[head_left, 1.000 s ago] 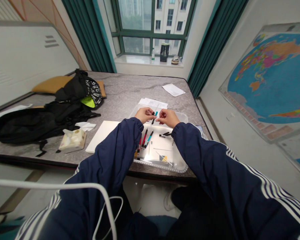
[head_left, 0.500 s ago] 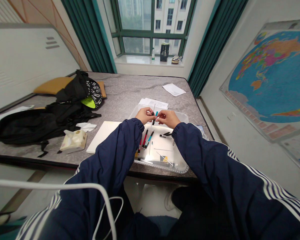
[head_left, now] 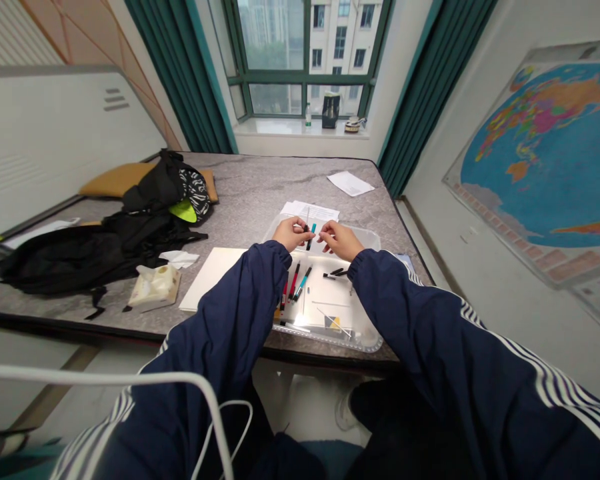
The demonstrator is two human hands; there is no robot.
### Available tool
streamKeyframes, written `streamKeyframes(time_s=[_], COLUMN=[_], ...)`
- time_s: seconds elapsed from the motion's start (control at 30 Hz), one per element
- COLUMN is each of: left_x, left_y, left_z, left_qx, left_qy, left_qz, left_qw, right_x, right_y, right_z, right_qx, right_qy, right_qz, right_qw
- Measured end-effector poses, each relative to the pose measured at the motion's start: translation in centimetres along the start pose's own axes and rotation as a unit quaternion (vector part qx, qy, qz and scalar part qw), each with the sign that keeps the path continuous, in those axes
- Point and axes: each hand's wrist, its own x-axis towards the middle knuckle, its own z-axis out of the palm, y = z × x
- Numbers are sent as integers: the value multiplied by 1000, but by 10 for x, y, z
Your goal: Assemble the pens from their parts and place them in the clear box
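Note:
Over the clear plastic tray (head_left: 371,337), my left hand (head_left: 291,233) is closed, pinching a teal-and-black pen (head_left: 313,229) held roughly upright. A thin pale rod stands up beside the pen at the fingertips. My right hand (head_left: 344,240) hovers just right of the pen, a small gap between them. Its thumb and fingers are drawn together; whatever they hold, if anything, is too small to make out. Below the hands lie a teal pen (head_left: 303,283), a red pen (head_left: 295,280) and black pen caps (head_left: 337,271), with thin refills around them.
Left of the tray lies a cream sheet (head_left: 207,273), with a tissue pack (head_left: 155,287) beyond it. A black backpack (head_left: 95,247) occupies the table's left side. Papers (head_left: 351,183) rest toward the window. A white cable (head_left: 180,379) crosses the lower left foreground.
My right hand has drawn slightly away to the right from the pen, opening a gap. The left hand still grips the pen. The whole view has shifted a little.

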Motion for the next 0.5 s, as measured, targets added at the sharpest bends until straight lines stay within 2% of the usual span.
streamKeyframes(time_s=[0.13,0.27,0.5], left_x=[1,1,1], left_y=[-2,-2,-3], left_z=[-1,-1,-1], left_qx=[6,5,10], left_qy=[-4,-3,-7], left_qz=[-1,-7,-10], left_qw=[1000,1000,1000], right_x=[-1,0,8], right_y=[-7,-12,0], right_z=[-2,-7,-8], right_qx=[-28,-69,-88], right_qy=[9,45,83], right_qz=[9,-7,-32], right_qw=[1000,997,992])
